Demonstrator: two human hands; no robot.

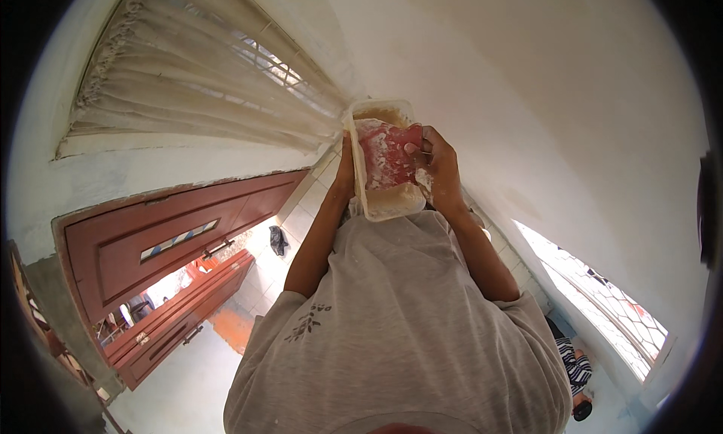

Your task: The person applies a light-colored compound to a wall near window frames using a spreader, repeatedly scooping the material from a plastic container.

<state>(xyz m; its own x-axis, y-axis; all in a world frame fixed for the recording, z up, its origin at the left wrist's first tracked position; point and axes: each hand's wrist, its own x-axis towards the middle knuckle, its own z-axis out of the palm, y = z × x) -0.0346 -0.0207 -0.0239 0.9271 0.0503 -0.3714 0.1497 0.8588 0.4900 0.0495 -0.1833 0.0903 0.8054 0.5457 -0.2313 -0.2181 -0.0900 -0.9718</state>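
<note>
- The left hand (345,167) lies along the outer left wall of a translucent plastic container (359,174) and has hold of it; most of its fingers are hidden, so how far they bend I cannot tell.
- The right hand (440,167) is partly closed, gripping the right edge of a flat red piece (385,159), thumb against its face and fingers curled; pale smears mark that hand.
- The container is between the two hands, in front of the chest, its open top facing up.
- The red piece sits over the container's opening, streaked with whitish paste; more pale residue coats the container's inside.
- Nearer the body than both hands is the person's grey shirt (399,306).
- Left of the left hand are a pale curtain (203,73), a red-brown door (181,223) and a dark crumpled thing (279,240) on the tiled floor (301,216).
- Well right of the right hand are a bright grilled window (602,298) and another person in a striped top (576,362).
</note>
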